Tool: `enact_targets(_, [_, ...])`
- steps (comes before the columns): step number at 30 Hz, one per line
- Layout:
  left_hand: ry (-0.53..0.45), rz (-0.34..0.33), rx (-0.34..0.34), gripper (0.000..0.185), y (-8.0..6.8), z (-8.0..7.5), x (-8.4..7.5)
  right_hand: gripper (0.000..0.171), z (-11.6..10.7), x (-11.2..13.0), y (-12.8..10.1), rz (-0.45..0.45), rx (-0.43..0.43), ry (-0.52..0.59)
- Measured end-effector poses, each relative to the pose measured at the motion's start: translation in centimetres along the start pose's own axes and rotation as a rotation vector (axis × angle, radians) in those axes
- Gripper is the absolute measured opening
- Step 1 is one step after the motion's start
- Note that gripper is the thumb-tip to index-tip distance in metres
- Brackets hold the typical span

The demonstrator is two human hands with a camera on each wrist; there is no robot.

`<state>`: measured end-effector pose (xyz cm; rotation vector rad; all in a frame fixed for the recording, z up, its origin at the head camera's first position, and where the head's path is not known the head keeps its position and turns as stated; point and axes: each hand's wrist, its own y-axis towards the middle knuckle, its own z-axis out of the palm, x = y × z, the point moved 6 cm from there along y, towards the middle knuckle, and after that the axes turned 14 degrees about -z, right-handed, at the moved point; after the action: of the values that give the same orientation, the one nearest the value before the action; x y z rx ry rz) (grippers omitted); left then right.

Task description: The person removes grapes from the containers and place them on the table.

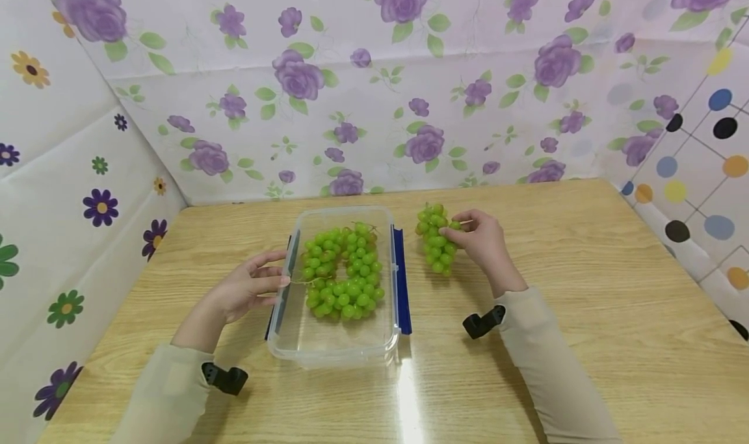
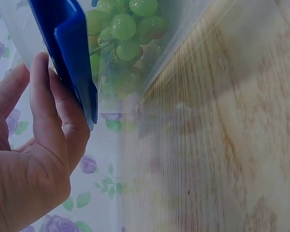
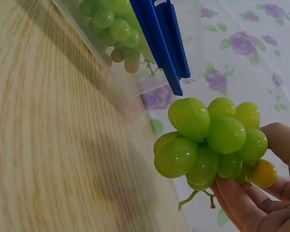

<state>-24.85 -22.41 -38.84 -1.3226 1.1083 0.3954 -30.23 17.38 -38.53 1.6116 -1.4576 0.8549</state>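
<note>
Left hand (image 1: pixel 248 291) touching container clip (image 1: pixel 279 294), right hand (image 1: pixel 482 242) gripping grapes (image 1: pixel 434 239)

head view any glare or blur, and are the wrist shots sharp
Head view: sharp overall, with a bright streak of glare on the table just in front of the clear container. Left wrist view: the left hand is close and soft, the table grain blurred and hazy. Right wrist view: the grape bunch in the right hand is crisp; the wood beside it is smeared.
</note>
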Motion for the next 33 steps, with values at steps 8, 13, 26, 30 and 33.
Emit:
enact_targets(8, [0.001,0.005,-0.001,0.073,0.0,0.0,-0.1,0.046,0.0,-0.2,0.1,-0.001,-0.001,0.001])
enact_targets(13, [0.008,0.007,0.002,0.074,-0.1,0.1,-0.1,0.048,0.1,-0.5,0.0,0.0,0.011,-0.001])
enact_targets(26, [0.005,-0.002,-0.009,0.074,-0.1,0.0,0.1,0.045,0.9,-1.4,0.3,0.012,0.01,-0.052])
enact_targets(30, [0.002,0.0,-0.002,0.074,-0.2,0.1,0.0,0.046,1.0,-1.7,0.4,0.012,0.01,-0.074])
enact_targets(33, [0.002,0.001,0.004,0.074,-0.1,0.1,0.0,0.045,1.0,-1.8,0.4,0.011,0.015,-0.07])
